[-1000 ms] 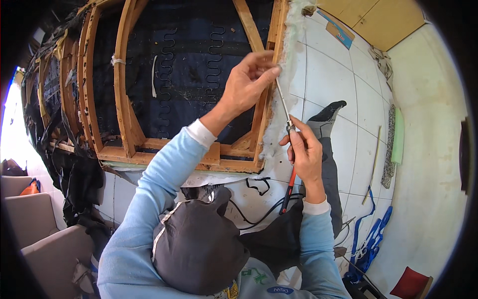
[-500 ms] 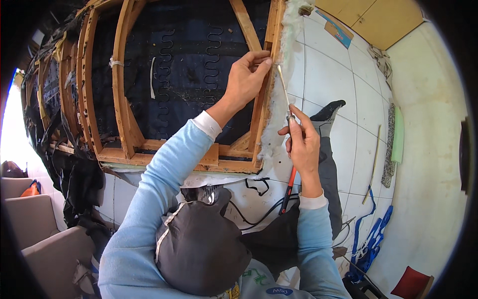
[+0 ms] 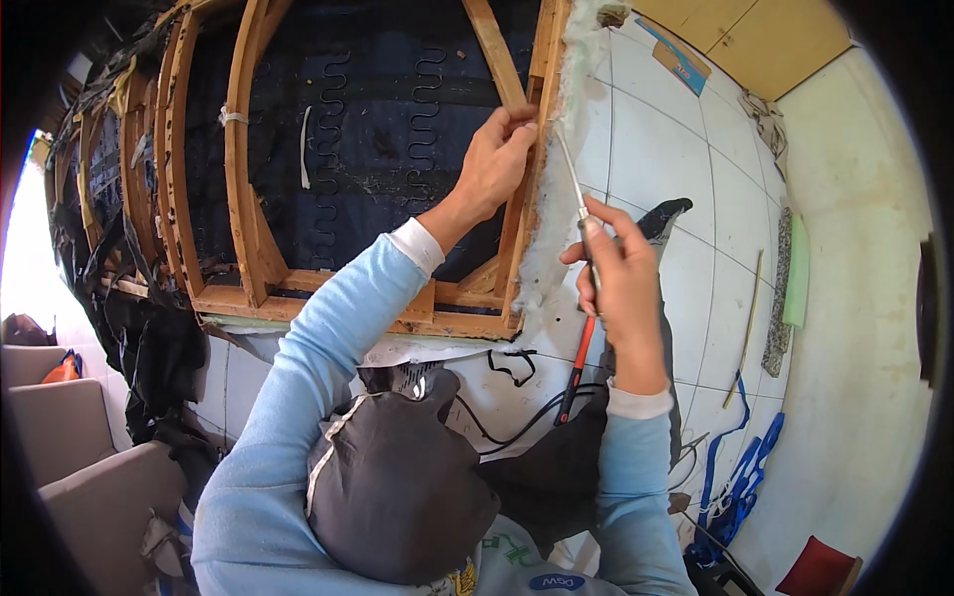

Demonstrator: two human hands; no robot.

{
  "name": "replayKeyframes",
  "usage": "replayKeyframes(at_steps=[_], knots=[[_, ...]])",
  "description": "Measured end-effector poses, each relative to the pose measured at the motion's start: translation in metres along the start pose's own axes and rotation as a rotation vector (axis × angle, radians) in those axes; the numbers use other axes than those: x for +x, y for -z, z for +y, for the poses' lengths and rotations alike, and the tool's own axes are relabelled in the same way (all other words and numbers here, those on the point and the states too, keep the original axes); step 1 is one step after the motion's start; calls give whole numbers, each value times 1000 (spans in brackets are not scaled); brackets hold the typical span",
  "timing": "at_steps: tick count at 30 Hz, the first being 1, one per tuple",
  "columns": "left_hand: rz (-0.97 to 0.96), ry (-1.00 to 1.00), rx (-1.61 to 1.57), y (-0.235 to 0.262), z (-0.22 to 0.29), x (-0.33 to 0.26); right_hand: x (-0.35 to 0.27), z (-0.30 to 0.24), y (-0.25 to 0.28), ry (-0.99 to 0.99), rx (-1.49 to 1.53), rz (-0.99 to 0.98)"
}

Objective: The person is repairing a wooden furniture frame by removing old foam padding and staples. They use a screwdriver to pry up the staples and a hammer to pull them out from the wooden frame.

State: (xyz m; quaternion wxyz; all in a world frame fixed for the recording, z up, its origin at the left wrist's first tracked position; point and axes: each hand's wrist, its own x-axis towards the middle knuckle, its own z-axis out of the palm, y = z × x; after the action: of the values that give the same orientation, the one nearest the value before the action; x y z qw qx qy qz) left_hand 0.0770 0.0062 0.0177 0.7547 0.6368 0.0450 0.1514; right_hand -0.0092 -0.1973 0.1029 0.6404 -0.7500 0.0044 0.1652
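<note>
Wooden frame [image 3: 238, 199] left; padding strip [image 3: 556, 199] along its right edge; tiled floor [image 3: 676, 179] right.

The screwdriver [image 3: 579, 288] has a thin metal shaft and a red-and-black handle; it stands nearly upright, tilted slightly, tip up at the edge of the frame [image 3: 238, 199], handle hanging below the right hand [image 3: 621, 283], which is closed around its shaft. The frame is bare wood, a sofa skeleton turned on its side, with dark fabric and zigzag springs behind the rails and whitish padding along its right edge. The left hand [image 3: 497, 164] grips that right rail near the top.
</note>
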Motion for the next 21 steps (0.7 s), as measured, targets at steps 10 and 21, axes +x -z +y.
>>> replayKeyframes(at_steps=[10,21], knots=[[-28,159,-184,-4,20,2,70,106,2,888,-593,350],[-42,-5,279,-4,33,53,30,80,-3,359,-86,229]])
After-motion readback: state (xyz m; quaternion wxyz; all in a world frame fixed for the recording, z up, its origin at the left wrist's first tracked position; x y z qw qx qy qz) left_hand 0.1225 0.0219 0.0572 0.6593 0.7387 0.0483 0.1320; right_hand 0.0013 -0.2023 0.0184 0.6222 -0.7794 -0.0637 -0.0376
